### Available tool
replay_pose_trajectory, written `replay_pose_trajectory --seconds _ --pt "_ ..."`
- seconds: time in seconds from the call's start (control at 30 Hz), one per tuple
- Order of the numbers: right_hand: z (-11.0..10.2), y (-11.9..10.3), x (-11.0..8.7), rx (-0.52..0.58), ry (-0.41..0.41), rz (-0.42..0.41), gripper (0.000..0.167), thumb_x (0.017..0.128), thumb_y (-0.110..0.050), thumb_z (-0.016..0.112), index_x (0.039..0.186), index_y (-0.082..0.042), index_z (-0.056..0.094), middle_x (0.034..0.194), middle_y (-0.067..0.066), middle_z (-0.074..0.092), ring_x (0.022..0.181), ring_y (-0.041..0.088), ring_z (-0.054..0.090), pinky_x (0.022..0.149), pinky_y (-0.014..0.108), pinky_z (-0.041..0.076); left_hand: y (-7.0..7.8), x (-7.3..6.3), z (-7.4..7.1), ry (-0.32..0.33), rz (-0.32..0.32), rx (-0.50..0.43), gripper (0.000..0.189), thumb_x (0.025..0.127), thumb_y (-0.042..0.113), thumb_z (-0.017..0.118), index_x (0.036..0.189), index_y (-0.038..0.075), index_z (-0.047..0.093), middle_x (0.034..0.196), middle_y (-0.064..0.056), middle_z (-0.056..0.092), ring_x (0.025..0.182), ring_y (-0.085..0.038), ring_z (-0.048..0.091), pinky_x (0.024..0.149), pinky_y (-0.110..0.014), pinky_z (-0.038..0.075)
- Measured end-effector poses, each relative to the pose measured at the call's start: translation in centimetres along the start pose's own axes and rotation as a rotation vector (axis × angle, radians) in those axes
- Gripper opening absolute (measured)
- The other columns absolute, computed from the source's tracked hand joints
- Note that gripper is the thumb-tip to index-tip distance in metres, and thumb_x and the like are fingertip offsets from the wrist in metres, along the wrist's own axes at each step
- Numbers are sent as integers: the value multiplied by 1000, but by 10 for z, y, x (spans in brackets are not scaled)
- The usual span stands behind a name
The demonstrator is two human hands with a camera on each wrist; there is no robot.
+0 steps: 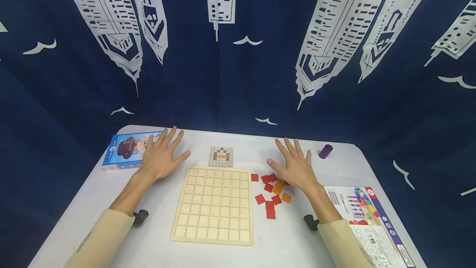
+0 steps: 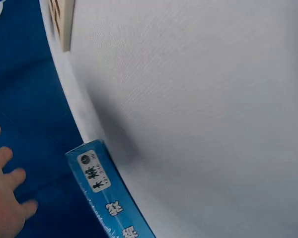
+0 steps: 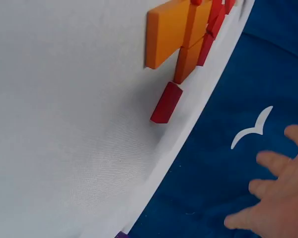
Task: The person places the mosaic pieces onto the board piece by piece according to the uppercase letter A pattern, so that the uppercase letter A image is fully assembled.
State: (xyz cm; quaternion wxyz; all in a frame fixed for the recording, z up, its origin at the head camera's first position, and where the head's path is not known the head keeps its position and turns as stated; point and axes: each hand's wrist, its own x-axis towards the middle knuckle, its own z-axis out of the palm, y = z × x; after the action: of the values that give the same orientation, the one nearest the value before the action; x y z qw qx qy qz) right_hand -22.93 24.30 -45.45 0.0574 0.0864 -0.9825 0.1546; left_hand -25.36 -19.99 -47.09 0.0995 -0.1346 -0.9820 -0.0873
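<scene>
My left hand (image 1: 161, 158) is spread with its fingers straight, over the right end of a blue picture box (image 1: 128, 149). Nothing is in its grasp. The right hand (image 1: 296, 168), fingers also spread, holds nothing and hovers beside a loose group of red square tiles (image 1: 268, 187) and orange square tiles (image 1: 286, 197). It hides part of that group; a red tile (image 3: 166, 102) shows near it in the right wrist view. Between the hands lies a pale wooden grid board (image 1: 215, 206) with bare cells. Behind it is a small pattern card (image 1: 221, 156) with a coloured-square design.
A purple cylinder (image 1: 325, 151) lies at the back right of the white table (image 1: 148, 243). On the right edge is a flat printed box (image 1: 368, 222). A dark blue curtain (image 1: 223, 73) with white buildings and birds hangs behind the table.
</scene>
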Motion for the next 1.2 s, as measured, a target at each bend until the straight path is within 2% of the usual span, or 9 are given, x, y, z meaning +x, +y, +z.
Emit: replay_pose_trajectory --seconds 0.17,0.27,0.33,0.5,0.53,0.6,0.67,0.87,1.2 --pt "-1 -4 -9 106 -32 -54 82 91 -67 56 160 -31 30 166 10 27 154 40 10 115 74 2 6 -19 -8 -34 102 -91 86 94 74 40 162 26 19 170 0 10 148 -38 29 112 -66 26" --pt "-2 -7 -13 186 -63 -71 78 91 -63 60 157 -30 36 163 8 33 152 38 19 115 71 15 9 -31 -12 -77 147 -160 86 94 69 50 162 25 23 170 2 13 145 -37 35 109 -67 33" --pt "-2 -9 -15 243 -92 -68 73 92 -58 64 154 -28 42 159 8 40 147 36 30 113 69 26 10 -39 -13 -112 156 -208 86 92 65 59 161 25 25 169 2 18 140 -35 45 100 -62 44" --pt "4 -12 -17 340 -161 -41 51 93 -37 71 139 -18 62 134 6 61 112 29 59 92 48 54 11 -57 -11 -212 158 -278 94 83 62 73 160 26 31 166 4 27 136 -33 51 86 -55 54" --pt "5 -12 -17 348 -175 -33 47 93 -33 72 136 -16 64 128 5 64 103 26 60 85 42 56 11 -60 -10 -233 165 -281 96 82 63 74 160 26 31 166 4 27 140 -34 47 92 -55 52" --pt "9 -14 -16 355 -207 -16 42 92 -28 74 131 -15 68 120 4 66 91 21 60 74 33 57 10 -66 -7 -279 180 -300 100 79 64 76 160 24 31 166 3 26 141 -34 45 94 -56 51" --pt "13 -15 -15 359 -230 -8 39 91 -24 75 129 -14 70 117 3 67 85 18 59 69 28 55 9 -72 -4 -328 197 -316 104 76 67 76 160 23 31 167 3 23 143 -34 42 97 -58 49" --pt "19 -24 -9 341 -273 -42 36 89 -18 77 124 -13 72 115 0 69 86 14 60 77 29 53 9 -83 2 -458 197 -359 116 68 71 77 160 19 30 169 1 15 149 -33 32 106 -61 41" --pt "29 -35 0 270 -364 -27 38 86 -21 80 123 -17 73 108 -3 67 87 16 57 76 29 52 11 -86 2 -514 219 -373 124 64 71 79 160 12 28 170 -3 10 147 -37 33 106 -60 42"
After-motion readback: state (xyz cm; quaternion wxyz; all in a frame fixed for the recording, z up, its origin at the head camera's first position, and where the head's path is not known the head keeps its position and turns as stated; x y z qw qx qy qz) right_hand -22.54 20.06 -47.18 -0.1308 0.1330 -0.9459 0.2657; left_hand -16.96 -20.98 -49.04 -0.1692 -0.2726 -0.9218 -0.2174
